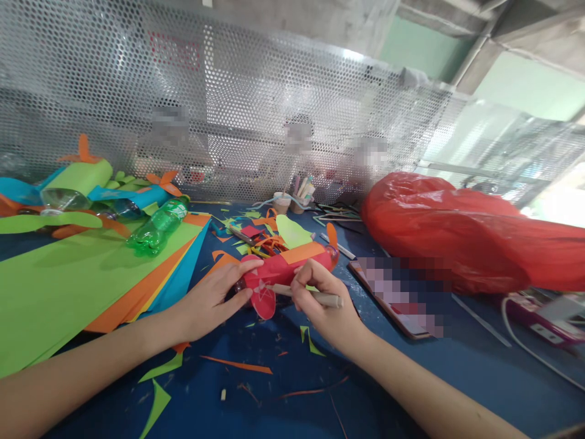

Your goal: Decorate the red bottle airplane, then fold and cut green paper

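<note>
A bottle wrapped in red paper point(281, 266) lies across the middle of the blue table, with an orange strip on top and a rounded red paper piece point(264, 305) at its left end. White star-shaped lines show on that piece. My left hand point(214, 299) grips the bottle's left end, thumb and fingers on the red paper. In my right hand point(322, 299) is a light grey pen point(326, 299), its tip touching the red piece beside the star.
Coloured paper sheets point(59, 286) and a green bottle point(159, 227) lie left, with paper-covered bottles point(77, 183) behind. Paper scraps surround the work. A phone point(393, 299) and a red plastic bag point(448, 231) are right. Cups of pens point(301, 201) stand by the perforated metal screen.
</note>
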`<action>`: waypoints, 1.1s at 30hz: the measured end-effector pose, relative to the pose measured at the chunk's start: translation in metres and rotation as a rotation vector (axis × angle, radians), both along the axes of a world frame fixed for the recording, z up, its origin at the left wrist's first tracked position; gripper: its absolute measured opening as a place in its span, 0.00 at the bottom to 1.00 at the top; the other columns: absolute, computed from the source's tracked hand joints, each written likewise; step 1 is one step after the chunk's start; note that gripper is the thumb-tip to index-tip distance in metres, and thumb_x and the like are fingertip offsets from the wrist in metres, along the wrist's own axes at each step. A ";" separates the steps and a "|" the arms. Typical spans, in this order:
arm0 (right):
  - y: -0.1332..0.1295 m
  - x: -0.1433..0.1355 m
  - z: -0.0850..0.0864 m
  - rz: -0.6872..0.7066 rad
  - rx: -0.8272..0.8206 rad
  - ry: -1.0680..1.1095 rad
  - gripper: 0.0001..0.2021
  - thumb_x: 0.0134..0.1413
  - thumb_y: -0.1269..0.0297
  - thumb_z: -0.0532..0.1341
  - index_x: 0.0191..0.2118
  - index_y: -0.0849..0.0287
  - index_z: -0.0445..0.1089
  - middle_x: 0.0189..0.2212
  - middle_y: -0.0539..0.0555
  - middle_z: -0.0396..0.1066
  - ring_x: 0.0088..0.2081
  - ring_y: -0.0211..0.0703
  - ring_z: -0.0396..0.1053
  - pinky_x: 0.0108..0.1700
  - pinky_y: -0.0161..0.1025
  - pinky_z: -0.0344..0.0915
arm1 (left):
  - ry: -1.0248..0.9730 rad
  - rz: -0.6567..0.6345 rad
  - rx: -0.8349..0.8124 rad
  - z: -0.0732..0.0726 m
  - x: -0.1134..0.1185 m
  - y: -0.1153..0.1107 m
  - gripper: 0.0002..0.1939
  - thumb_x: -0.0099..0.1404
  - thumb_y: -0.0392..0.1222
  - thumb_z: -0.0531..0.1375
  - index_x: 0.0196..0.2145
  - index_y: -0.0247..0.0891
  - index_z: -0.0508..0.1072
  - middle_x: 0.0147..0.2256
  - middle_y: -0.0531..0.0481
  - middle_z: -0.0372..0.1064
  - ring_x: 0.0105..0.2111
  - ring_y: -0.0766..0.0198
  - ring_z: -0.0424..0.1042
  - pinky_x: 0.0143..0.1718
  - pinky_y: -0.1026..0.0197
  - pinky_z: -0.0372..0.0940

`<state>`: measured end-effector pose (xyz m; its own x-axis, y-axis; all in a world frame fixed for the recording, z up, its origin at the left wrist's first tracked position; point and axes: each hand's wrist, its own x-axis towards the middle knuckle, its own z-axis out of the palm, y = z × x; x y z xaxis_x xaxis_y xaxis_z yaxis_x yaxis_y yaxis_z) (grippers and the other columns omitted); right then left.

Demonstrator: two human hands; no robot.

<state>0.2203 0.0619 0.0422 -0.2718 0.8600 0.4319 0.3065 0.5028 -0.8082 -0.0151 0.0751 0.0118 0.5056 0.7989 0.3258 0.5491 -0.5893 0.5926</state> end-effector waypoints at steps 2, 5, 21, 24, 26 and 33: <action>0.000 0.000 0.000 -0.005 -0.002 -0.003 0.09 0.56 0.65 0.56 0.27 0.54 0.55 0.20 0.43 0.59 0.21 0.34 0.54 0.25 0.33 0.54 | -0.004 -0.006 0.001 0.000 0.000 0.000 0.26 0.75 0.51 0.49 0.67 0.47 0.56 0.65 0.45 0.63 0.62 0.52 0.65 0.63 0.48 0.62; 0.000 0.000 0.000 0.000 0.002 -0.007 0.09 0.56 0.65 0.56 0.27 0.54 0.55 0.20 0.43 0.59 0.21 0.34 0.55 0.25 0.33 0.54 | -0.001 -0.011 0.003 0.001 0.000 0.000 0.26 0.76 0.50 0.49 0.67 0.46 0.56 0.65 0.44 0.63 0.63 0.52 0.65 0.63 0.47 0.61; 0.000 0.001 -0.001 -0.007 0.000 0.001 0.10 0.57 0.63 0.56 0.26 0.54 0.56 0.20 0.43 0.59 0.22 0.33 0.55 0.25 0.33 0.55 | -0.010 -0.019 0.003 -0.001 0.000 0.001 0.26 0.76 0.52 0.49 0.67 0.45 0.56 0.66 0.44 0.62 0.63 0.52 0.64 0.63 0.49 0.61; 0.000 0.001 -0.002 -0.007 0.000 0.002 0.10 0.57 0.64 0.56 0.26 0.54 0.56 0.20 0.43 0.59 0.22 0.33 0.55 0.25 0.33 0.55 | -0.016 -0.020 -0.004 -0.001 0.000 0.001 0.25 0.76 0.52 0.49 0.66 0.46 0.57 0.66 0.45 0.62 0.63 0.53 0.64 0.64 0.49 0.60; 0.000 0.001 -0.002 0.001 -0.006 0.006 0.10 0.57 0.64 0.56 0.27 0.54 0.56 0.20 0.44 0.59 0.22 0.34 0.55 0.25 0.33 0.55 | -0.021 -0.017 -0.009 -0.001 0.000 0.001 0.25 0.76 0.52 0.49 0.66 0.46 0.57 0.65 0.46 0.62 0.63 0.53 0.64 0.64 0.49 0.60; 0.001 0.000 -0.002 0.020 0.003 0.002 0.10 0.58 0.65 0.57 0.27 0.54 0.55 0.21 0.44 0.59 0.22 0.33 0.54 0.25 0.33 0.53 | -0.009 -0.006 -0.012 0.000 0.000 0.000 0.26 0.75 0.52 0.49 0.67 0.47 0.57 0.65 0.46 0.64 0.62 0.53 0.65 0.63 0.49 0.62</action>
